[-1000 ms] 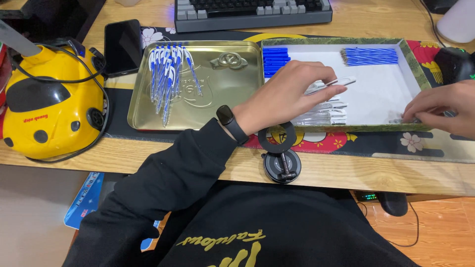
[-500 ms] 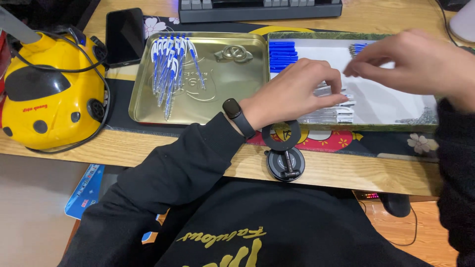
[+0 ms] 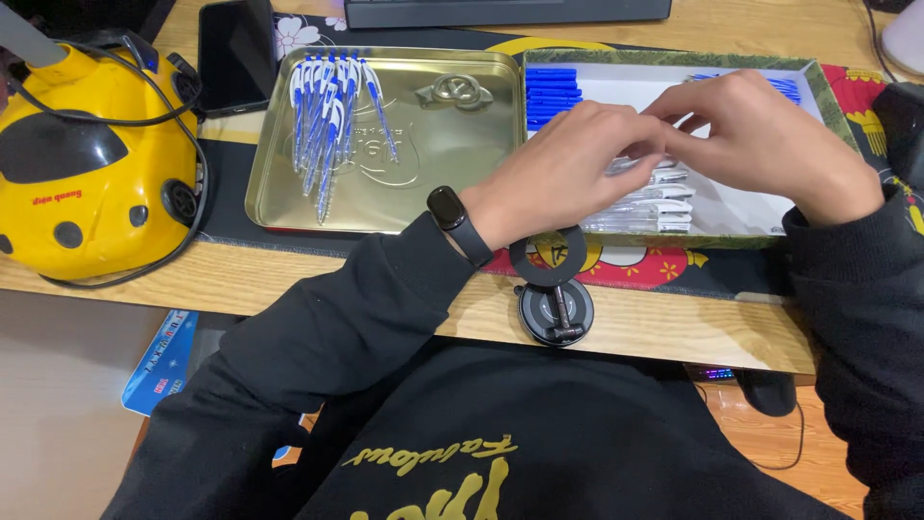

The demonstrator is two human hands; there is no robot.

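Note:
My left hand [image 3: 568,169] and my right hand [image 3: 765,144] meet fingertip to fingertip over a white-lined box [image 3: 674,60]. The left hand pinches a thin clear pen barrel. The right hand's fingers close on the same piece, which is mostly hidden between them. Under the hands lies a pile of clear pen barrels [image 3: 650,207]. Blue caps [image 3: 551,91] are stacked in the box's far left corner and blue refills [image 3: 784,87] lie at its far right. To the left, a gold tin tray [image 3: 452,164] holds several blue-and-white pens [image 3: 332,116].
A yellow ladybird-shaped device [image 3: 82,173] with black cables stands at the left. A dark phone [image 3: 234,53] lies behind the tray and a keyboard [image 3: 500,10] at the far edge. A round black ring stand [image 3: 556,308] sits at the desk's near edge.
My right hand has come in from the box's right edge, past the blue refills, to meet the left hand. The left hand stayed over the barrel pile. The camera has moved closer.

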